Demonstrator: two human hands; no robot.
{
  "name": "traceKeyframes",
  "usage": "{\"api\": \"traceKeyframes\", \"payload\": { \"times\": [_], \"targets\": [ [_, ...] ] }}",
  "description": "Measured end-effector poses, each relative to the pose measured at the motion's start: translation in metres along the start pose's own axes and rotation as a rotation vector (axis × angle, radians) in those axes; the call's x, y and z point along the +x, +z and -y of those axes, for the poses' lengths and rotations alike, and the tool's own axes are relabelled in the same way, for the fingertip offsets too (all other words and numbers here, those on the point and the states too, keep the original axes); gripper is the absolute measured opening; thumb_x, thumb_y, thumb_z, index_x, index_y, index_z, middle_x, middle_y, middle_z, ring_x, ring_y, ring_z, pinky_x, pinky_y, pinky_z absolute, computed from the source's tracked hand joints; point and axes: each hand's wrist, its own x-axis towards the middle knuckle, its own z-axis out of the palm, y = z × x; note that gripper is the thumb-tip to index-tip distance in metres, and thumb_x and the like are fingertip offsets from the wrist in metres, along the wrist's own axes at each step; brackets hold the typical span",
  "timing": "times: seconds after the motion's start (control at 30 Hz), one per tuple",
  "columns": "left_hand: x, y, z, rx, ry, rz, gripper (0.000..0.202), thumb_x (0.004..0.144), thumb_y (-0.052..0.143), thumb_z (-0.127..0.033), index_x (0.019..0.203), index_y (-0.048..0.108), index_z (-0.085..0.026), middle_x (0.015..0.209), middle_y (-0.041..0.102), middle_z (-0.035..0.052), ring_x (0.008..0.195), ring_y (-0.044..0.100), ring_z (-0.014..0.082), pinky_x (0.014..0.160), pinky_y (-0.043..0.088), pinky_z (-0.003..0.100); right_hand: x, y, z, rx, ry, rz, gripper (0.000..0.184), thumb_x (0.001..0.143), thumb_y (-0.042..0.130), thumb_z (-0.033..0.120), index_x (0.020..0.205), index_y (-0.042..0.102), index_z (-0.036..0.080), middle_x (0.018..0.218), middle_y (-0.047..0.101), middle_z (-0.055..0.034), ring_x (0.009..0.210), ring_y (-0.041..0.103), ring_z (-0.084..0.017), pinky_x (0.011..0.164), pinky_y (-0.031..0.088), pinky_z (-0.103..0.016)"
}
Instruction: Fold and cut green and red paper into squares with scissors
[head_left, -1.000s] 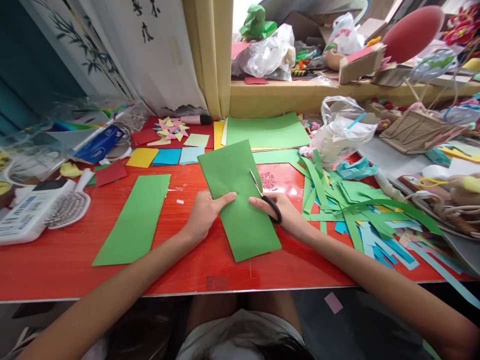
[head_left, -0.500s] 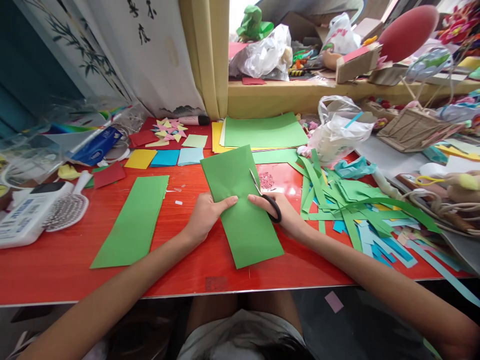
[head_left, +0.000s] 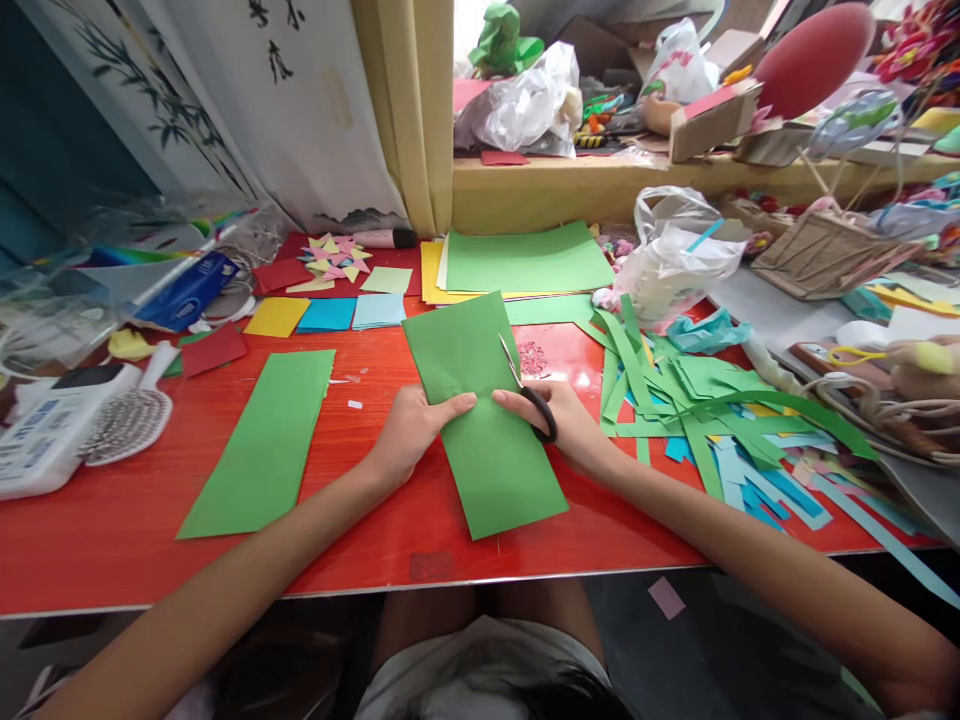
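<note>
A green rectangular sheet of paper [head_left: 495, 460] is held up, slightly tilted, over the red table. My left hand [head_left: 409, 430] grips its left edge, thumb on top and fingers underneath. At the opposite edge my right hand [head_left: 559, 420] pinches the same sheet with its thumb. Black-handled scissors [head_left: 541, 412] hang on that right hand, blades pointing up and away along the paper's right side. Left of the hands lies a stack of cut green paper [head_left: 262, 440]. Behind the held sheet rests a pile of larger green sheets [head_left: 532, 257].
Green and blue paper scraps [head_left: 705, 420] are heaped on the right. A hairbrush [head_left: 131, 420] and a white bottle [head_left: 60, 435] lie at the left. Small coloured squares [head_left: 326, 315] line the back, near folded paper stars [head_left: 337, 258]. A plastic bag with a cup [head_left: 679, 265] stands at the back right.
Both hands keep their hold on the green sheet, almost unmoved. The scissors and right hand have shifted very slightly left; the whole view has moved a little.
</note>
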Motion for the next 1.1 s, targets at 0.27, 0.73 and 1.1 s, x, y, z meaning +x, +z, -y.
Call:
{"api": "traceKeyframes", "payload": {
  "times": [0.27, 0.73, 1.1],
  "targets": [
    [-0.0015, 0.0013, 0.0011, 0.028, -0.035, 0.028, 0.042, 0.065, 0.075, -0.037, 0.098, 0.068, -0.013, 0.102, 0.071, 0.0104, 0.09, 0.067, 0.0262, 0.08, 0.054, 0.038, 0.0022, -0.0039, -0.0033, -0.07, -0.036, 0.001, 0.042, 0.07, 0.066, 0.056, 0.068, 0.054, 0.016, 0.063, 0.052, 0.0003, 0.053, 0.045, -0.01, 0.047, 0.035, -0.023],
    [-0.0036, 0.0008, 0.003, 0.027, -0.056, 0.102, 0.037, 0.068, 0.074, -0.032, 0.1, 0.068, -0.014, 0.103, 0.071, 0.0098, 0.088, 0.068, 0.0249, 0.078, 0.055, 0.037, 0.0022, -0.0039, 0.0012, -0.118, -0.094, -0.029, 0.046, 0.072, 0.065, 0.055, 0.059, 0.04, 0.019, 0.056, 0.035, 0.0052, 0.048, 0.033, -0.007, 0.043, 0.026, -0.023],
    [-0.0057, 0.0028, 0.0028, 0.047, -0.119, 0.153, 0.039, 0.068, 0.073, -0.037, 0.099, 0.067, -0.014, 0.103, 0.07, 0.0109, 0.091, 0.067, 0.0269, 0.081, 0.054, 0.038, 0.0031, -0.0034, 0.004, -0.081, -0.076, -0.077, 0.046, 0.07, 0.065, 0.057, 0.06, 0.042, 0.018, 0.055, 0.038, 0.005, 0.047, 0.035, -0.007, 0.043, 0.028, -0.022]
  ]
}}
